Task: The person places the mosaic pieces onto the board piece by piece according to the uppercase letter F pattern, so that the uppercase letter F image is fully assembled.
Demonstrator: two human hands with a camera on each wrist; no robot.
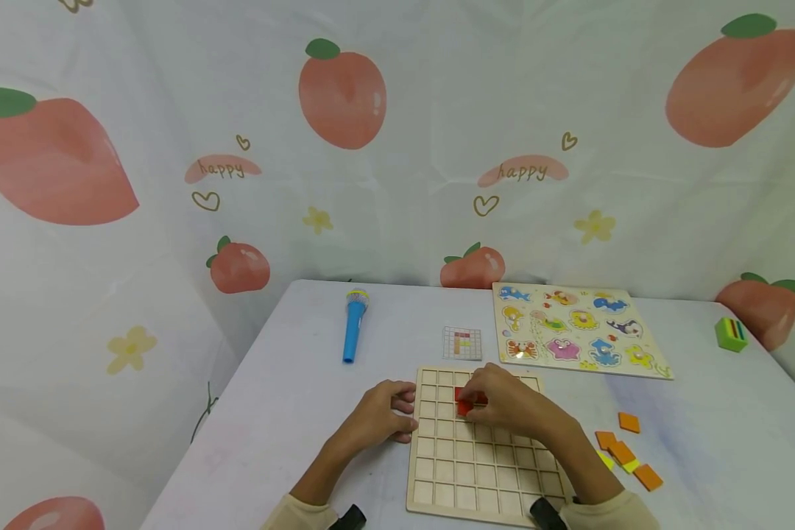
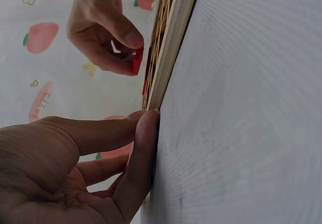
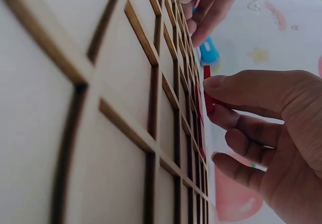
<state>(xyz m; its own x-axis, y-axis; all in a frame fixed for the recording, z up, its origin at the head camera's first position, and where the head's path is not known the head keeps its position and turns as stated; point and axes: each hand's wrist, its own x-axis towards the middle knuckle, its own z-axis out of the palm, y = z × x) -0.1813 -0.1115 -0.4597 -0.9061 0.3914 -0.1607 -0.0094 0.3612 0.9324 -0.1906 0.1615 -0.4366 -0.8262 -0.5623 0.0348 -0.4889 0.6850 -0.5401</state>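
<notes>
Right hand [image 1: 510, 401] pinching a red tile [image 2: 137, 63] over the board's 11 o'clock area.
By a clock centred on the board [image 1: 445, 471], 12 being its far side: the gridded board lies on the bench [image 1: 305, 427], nearest the person; at 3 o'clock are loose orange tiles [image 1: 648, 477] with yellow tiles [image 1: 606, 460] partly under them. At 10, the left hand [image 1: 379, 416] has its fingers loosely bent, tips touching the board's edge. The right hand holds its tile between thumb and finger, beside more red tiles [image 1: 482, 398] lying on the grid. Beyond the board, near 12, is a card [image 1: 462, 344]; between 10 and 11, a blue microphone [image 1: 353, 331]; at 2, a green block [image 1: 730, 335]; at 1, an animal puzzle [image 1: 556, 335]. Farthest is a fruit-print cloth [image 1: 404, 191].
</notes>
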